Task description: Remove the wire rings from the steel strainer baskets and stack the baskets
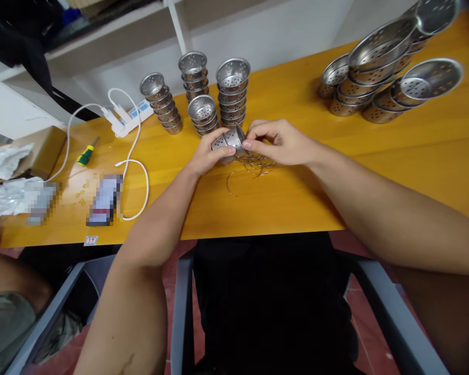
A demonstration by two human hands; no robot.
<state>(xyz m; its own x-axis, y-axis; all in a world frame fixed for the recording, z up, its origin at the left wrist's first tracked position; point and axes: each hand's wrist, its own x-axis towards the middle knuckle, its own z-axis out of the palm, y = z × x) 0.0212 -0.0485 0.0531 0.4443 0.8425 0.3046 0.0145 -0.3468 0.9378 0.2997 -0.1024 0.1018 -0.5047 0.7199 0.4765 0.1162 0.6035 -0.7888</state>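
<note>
My left hand [210,154] is wrapped round a perforated metal cup [233,138], tilted on its side with its mouth toward the right; a seam suggests a second cup nested with it. At the cup's rim my right hand [275,141] is closed in a pinch, thumb and forefinger together. Whether those fingertips grip the rim or a thin piece there is too small to tell. Below both hands lies a loose tangle of thin curved wires [254,165], partly covered by the right hand. One wire [227,183] lies apart, nearer the table's front edge.
Stacks of perforated cups [233,96] stand just behind my hands. Larger stacks [379,67] rise at the back right. To the left are a power strip [135,119] with white cables, a screwdriver [86,154], a phone [105,200] and a cardboard box [49,151]. Someone sits at far left.
</note>
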